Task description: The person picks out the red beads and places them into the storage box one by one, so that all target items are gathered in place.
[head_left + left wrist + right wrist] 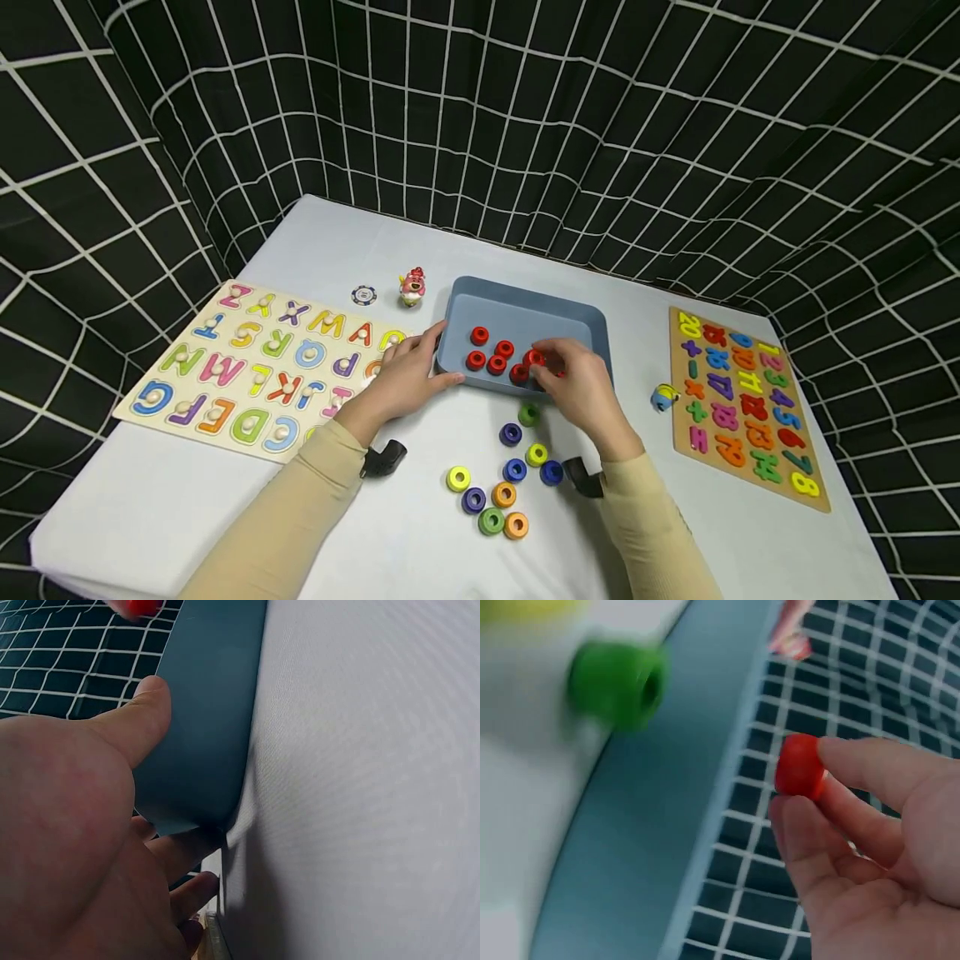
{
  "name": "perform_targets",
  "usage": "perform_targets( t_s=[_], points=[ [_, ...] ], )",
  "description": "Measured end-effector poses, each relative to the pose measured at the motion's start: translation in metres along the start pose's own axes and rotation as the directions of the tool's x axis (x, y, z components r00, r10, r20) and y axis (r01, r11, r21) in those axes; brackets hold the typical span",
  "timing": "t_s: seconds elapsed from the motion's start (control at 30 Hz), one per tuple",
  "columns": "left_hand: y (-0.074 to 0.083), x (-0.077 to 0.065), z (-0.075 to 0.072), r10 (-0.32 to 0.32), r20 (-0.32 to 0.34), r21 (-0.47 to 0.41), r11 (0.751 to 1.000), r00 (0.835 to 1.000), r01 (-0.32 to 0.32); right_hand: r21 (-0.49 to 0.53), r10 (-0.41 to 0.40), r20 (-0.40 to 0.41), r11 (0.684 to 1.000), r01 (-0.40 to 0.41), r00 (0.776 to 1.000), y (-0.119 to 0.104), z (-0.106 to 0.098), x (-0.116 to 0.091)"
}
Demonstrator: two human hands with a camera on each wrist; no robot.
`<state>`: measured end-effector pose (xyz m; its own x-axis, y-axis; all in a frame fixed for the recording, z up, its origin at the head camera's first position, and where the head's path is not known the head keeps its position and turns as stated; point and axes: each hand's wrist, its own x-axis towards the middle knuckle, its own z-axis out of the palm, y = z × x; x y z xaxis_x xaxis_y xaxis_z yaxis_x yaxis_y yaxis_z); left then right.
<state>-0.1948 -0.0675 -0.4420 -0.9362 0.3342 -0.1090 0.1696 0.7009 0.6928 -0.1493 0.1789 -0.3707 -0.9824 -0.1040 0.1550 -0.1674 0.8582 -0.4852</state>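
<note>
A blue-grey tray [525, 310] with several red rings [479, 336] in its front part lies on the table. My right hand [583, 392] is over the tray's front right part and pinches one red ring [799, 766] between thumb and fingers; in the right wrist view that ring is raised above the tray's rim. My left hand [405, 377] rests at the tray's front left corner. In the left wrist view its thumb [146, 712] lies along the front wall, while the other fingers extend loosely round the corner, partly hidden.
In front of the tray lie several loose rings: green [528, 414], yellow [458, 478], blue [514, 470], purple [473, 500] and orange [516, 526]. A letter board [225, 342] is on the left, a number board [738, 467] on the right. A chip [363, 295], a pink figurine [412, 287] and a blue-yellow figurine [663, 397] stand about.
</note>
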Motion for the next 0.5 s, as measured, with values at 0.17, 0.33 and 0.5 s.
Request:
perform_targets(
  t_s=[0.17,0.33,0.5],
  points=[
    [-0.001,0.003,0.003,-0.005,-0.004,-0.005,1.000,1.000,0.005,-0.021,0.048,0.047,0.999,-0.047,0.998,0.018,0.008,0.040],
    [0.000,0.005,0.005,-0.005,0.000,-0.010,1.000,1.000,0.005,-0.054,0.073,0.082,0.996,-0.068,0.994,0.027,0.017,0.061],
    [0.002,0.005,0.007,0.014,0.001,-0.012,1.000,1.000,-0.014,-0.061,0.124,0.142,0.991,-0.116,0.982,0.030,0.021,0.066]
  ],
)
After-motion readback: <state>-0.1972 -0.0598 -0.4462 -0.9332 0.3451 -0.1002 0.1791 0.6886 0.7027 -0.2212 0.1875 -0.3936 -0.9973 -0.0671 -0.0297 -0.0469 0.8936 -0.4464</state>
